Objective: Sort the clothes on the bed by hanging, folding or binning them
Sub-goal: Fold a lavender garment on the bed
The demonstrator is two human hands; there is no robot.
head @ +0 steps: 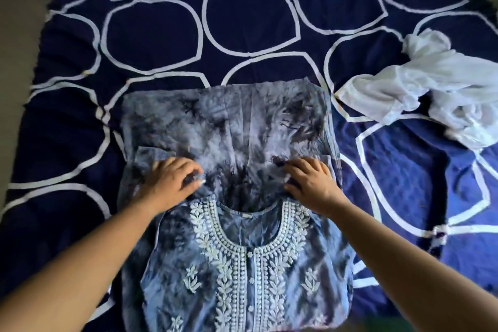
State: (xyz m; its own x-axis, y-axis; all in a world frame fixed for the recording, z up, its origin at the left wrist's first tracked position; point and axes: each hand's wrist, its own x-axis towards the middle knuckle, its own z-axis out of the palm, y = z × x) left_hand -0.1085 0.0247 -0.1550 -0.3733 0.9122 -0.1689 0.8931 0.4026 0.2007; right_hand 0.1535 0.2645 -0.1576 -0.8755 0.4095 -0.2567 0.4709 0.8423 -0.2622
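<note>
- Tunic (231,127): a blue-grey tie-dye garment is lying flat on the bed (242,21), in the near middle of my view, with its front facing up.
- Embroidery (239,253): white leaf-and-dot stitching is ringing the round neckline and running down the placket toward me.
- Far panel: a plain tie-dye stretch of the same tunic is spreading beyond the neckline toward the far side. I cannot tell which part of the garment it is.
- Left hand (172,180): it is lying palm down on the tunic, just left of the neckline. Its fingers are curling into the cloth and bunching a small fold under the fingertips, so it is grasping the tunic.
- Right hand (310,180): it is mirroring the left, just right of the neckline, palm down, with its fingers curling and gathering the cloth; it too is grasping the tunic.
- Bed cover: navy cloth with white ring outlines is showing all round the tunic.
- White cloth (444,89): a thin, crumpled piece is lying on the bed at the right, well apart from both hands and just off the tunic's far right corner.
</note>
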